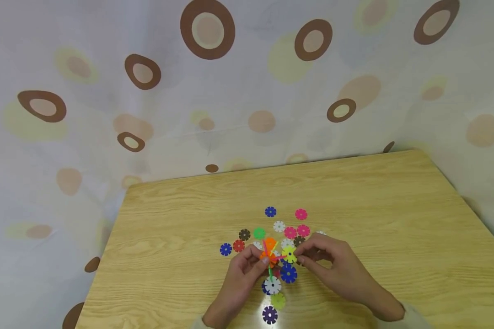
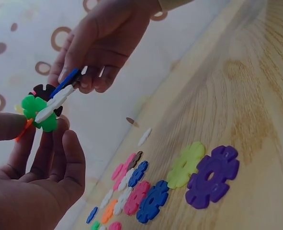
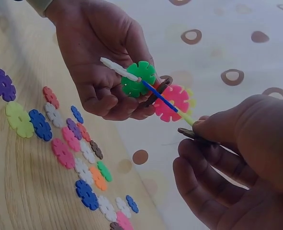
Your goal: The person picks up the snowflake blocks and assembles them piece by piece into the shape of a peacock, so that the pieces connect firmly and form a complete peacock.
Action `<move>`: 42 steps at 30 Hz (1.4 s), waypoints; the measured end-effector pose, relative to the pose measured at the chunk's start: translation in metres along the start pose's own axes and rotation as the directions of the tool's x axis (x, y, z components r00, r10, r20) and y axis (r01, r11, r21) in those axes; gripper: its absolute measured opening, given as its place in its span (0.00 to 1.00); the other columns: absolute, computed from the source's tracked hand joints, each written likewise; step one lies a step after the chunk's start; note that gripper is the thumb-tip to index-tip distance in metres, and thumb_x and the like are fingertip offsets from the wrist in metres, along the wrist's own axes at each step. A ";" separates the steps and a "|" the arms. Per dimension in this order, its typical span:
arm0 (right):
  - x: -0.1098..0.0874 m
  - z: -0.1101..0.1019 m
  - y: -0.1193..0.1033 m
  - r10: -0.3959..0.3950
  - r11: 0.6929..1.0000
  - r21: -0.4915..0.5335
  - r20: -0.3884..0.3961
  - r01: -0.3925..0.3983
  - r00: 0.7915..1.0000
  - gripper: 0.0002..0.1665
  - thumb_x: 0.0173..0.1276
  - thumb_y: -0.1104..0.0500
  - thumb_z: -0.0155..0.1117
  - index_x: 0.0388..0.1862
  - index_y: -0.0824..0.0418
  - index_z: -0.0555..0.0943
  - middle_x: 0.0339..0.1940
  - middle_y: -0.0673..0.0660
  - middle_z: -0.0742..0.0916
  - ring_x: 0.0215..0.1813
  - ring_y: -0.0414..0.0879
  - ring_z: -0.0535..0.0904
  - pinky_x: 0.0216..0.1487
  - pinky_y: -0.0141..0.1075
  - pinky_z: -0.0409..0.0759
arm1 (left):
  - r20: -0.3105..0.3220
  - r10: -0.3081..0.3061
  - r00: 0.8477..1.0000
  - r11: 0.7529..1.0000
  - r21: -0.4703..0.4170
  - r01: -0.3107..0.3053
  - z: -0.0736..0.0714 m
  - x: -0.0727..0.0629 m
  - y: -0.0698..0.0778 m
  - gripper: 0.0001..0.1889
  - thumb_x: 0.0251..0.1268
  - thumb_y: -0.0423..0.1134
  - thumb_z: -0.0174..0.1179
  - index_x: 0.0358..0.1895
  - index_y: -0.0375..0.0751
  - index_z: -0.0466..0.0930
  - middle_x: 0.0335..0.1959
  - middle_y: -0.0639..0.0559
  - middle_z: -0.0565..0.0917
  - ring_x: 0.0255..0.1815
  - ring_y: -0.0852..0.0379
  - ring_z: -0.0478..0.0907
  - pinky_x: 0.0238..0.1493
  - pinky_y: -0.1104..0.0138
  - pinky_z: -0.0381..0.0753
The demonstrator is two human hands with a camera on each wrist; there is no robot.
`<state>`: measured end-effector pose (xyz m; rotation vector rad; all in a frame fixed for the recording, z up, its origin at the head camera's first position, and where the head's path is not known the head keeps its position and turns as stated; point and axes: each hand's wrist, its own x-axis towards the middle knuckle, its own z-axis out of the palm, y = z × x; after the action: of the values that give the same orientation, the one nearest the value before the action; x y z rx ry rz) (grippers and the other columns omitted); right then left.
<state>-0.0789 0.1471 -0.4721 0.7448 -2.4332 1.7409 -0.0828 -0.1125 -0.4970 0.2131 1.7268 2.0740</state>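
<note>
My left hand (image 1: 240, 281) pinches a cluster of interlocked notched plastic discs by its orange disc (image 1: 267, 258). Green (image 3: 139, 79), pink (image 3: 172, 103), white (image 2: 55, 104) and blue (image 2: 64, 83) discs stand out of the cluster at different angles. A yellow disc (image 1: 289, 254) sits on the side facing my right hand (image 1: 339, 269). Between that hand's thumb and fingers is a dark brown notched disc (image 3: 195, 134), its edge right at the yellow one. Both hands hold these pieces above the table.
Loose discs lie spread on the wooden table (image 1: 181, 256) around and under the hands. Among them are a purple disc (image 1: 270, 315), a blue disc (image 1: 225, 249), a red disc (image 1: 238, 246) and a pink disc (image 1: 301, 214). A patterned curtain (image 1: 247, 91) hangs behind the table's far edge.
</note>
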 end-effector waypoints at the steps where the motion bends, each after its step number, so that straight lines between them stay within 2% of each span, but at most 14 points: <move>1: 0.000 0.000 0.000 -0.003 1.000 0.000 -0.002 0.003 1.000 0.15 0.72 0.71 0.73 0.49 0.53 0.87 0.42 0.48 0.91 0.40 0.43 0.90 0.44 0.35 0.93 | 0.003 -0.001 1.000 1.000 0.001 0.001 0.000 0.000 0.000 0.08 0.85 0.36 0.57 0.47 0.33 0.74 0.47 0.56 0.90 0.50 0.61 0.91 0.59 0.67 0.90; 5: 0.001 -0.002 0.000 0.006 1.000 -0.011 0.001 -0.006 1.000 0.15 0.72 0.70 0.74 0.50 0.53 0.87 0.43 0.48 0.91 0.41 0.42 0.91 0.45 0.35 0.93 | 0.010 0.002 1.000 1.000 0.007 -0.002 -0.001 0.001 0.001 0.06 0.85 0.36 0.57 0.47 0.35 0.75 0.48 0.53 0.90 0.51 0.62 0.90 0.58 0.67 0.91; 10: 0.004 -0.013 -0.003 0.064 0.997 -0.043 -0.049 -0.066 0.997 0.18 0.70 0.70 0.77 0.55 0.58 0.86 0.41 0.48 0.93 0.40 0.37 0.90 0.40 0.34 0.93 | 0.009 0.026 1.000 0.999 0.022 -0.027 -0.001 0.000 0.001 0.11 0.84 0.34 0.58 0.50 0.25 0.73 0.48 0.54 0.89 0.50 0.62 0.90 0.59 0.67 0.91; 13: 0.008 -0.019 -0.008 0.086 0.995 -0.047 -0.097 -0.091 0.992 0.16 0.68 0.70 0.78 0.53 0.60 0.87 0.40 0.49 0.93 0.39 0.37 0.90 0.40 0.34 0.93 | 0.006 0.060 0.998 0.997 0.056 -0.061 -0.001 -0.001 0.000 0.14 0.83 0.33 0.58 0.52 0.19 0.71 0.45 0.58 0.87 0.47 0.65 0.88 0.56 0.70 0.90; 18: 0.017 -0.019 -0.018 0.123 0.991 0.058 -0.111 -0.117 0.986 0.11 0.71 0.71 0.75 0.50 0.62 0.87 0.44 0.53 0.94 0.42 0.39 0.92 0.44 0.37 0.94 | 0.016 0.140 0.990 0.982 0.126 -0.141 -0.001 -0.003 -0.001 0.12 0.81 0.31 0.59 0.50 0.20 0.74 0.43 0.59 0.81 0.45 0.68 0.82 0.53 0.74 0.87; 23: 0.020 -0.013 -0.025 0.147 0.978 0.161 -0.079 -0.133 0.986 0.10 0.73 0.70 0.73 0.51 0.64 0.86 0.45 0.54 0.94 0.42 0.43 0.94 0.44 0.41 0.95 | 0.045 0.227 0.973 0.965 0.128 -0.231 0.003 -0.006 -0.003 0.10 0.81 0.30 0.59 0.48 0.20 0.75 0.44 0.60 0.80 0.48 0.68 0.82 0.54 0.75 0.86; 25: 0.020 -0.012 -0.027 0.133 0.980 0.161 -0.080 -0.119 0.988 0.11 0.72 0.71 0.73 0.50 0.64 0.86 0.45 0.54 0.94 0.42 0.43 0.93 0.44 0.40 0.94 | 0.049 0.248 0.968 0.960 0.125 -0.252 0.004 -0.006 -0.003 0.10 0.81 0.29 0.58 0.47 0.20 0.74 0.44 0.60 0.80 0.47 0.68 0.81 0.53 0.75 0.85; 29: 0.020 -0.011 -0.028 0.085 0.993 0.084 -0.097 -0.077 0.992 0.13 0.71 0.71 0.75 0.49 0.57 0.89 0.45 0.51 0.95 0.42 0.39 0.92 0.47 0.35 0.93 | 0.032 0.240 0.970 0.960 0.143 -0.242 0.007 -0.006 0.001 0.08 0.80 0.28 0.59 0.46 0.22 0.74 0.41 0.57 0.80 0.45 0.68 0.81 0.51 0.75 0.84; 32: 0.021 -0.010 -0.028 0.055 0.998 0.024 -0.107 -0.052 0.993 0.14 0.70 0.70 0.77 0.48 0.53 0.90 0.44 0.49 0.95 0.41 0.38 0.91 0.49 0.32 0.92 | 0.035 0.256 0.966 0.955 0.147 -0.258 0.007 -0.005 0.001 0.08 0.80 0.28 0.59 0.46 0.23 0.75 0.41 0.57 0.80 0.44 0.69 0.81 0.49 0.75 0.84; 36: 0.021 -0.008 -0.029 0.035 0.999 0.016 -0.108 -0.034 0.994 0.17 0.68 0.73 0.76 0.47 0.54 0.91 0.44 0.50 0.95 0.43 0.36 0.92 0.46 0.33 0.93 | 0.059 0.277 0.959 0.950 0.134 -0.283 0.004 -0.004 -0.002 0.09 0.81 0.30 0.59 0.46 0.22 0.75 0.42 0.60 0.80 0.43 0.69 0.80 0.48 0.76 0.84; 39: 0.022 -0.008 -0.029 0.024 1.000 0.021 -0.103 -0.021 0.994 0.18 0.67 0.74 0.76 0.47 0.54 0.91 0.44 0.51 0.96 0.45 0.36 0.92 0.44 0.34 0.93 | 0.061 0.252 0.966 0.957 0.132 -0.258 0.004 -0.005 -0.002 0.09 0.81 0.30 0.59 0.46 0.22 0.76 0.42 0.61 0.81 0.44 0.69 0.80 0.48 0.76 0.84; 42: 0.022 -0.007 -0.028 0.019 1.000 0.016 -0.102 -0.018 0.995 0.17 0.68 0.73 0.76 0.47 0.54 0.91 0.44 0.50 0.96 0.45 0.36 0.92 0.45 0.34 0.93 | 0.059 0.250 0.966 0.956 0.141 -0.256 0.003 -0.006 -0.002 0.09 0.81 0.30 0.60 0.47 0.23 0.76 0.43 0.61 0.81 0.44 0.68 0.81 0.49 0.75 0.85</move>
<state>-0.0878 0.1385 -0.4379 0.6204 -2.3704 1.7599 -0.0759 -0.1116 -0.4972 0.5444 1.9152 2.0985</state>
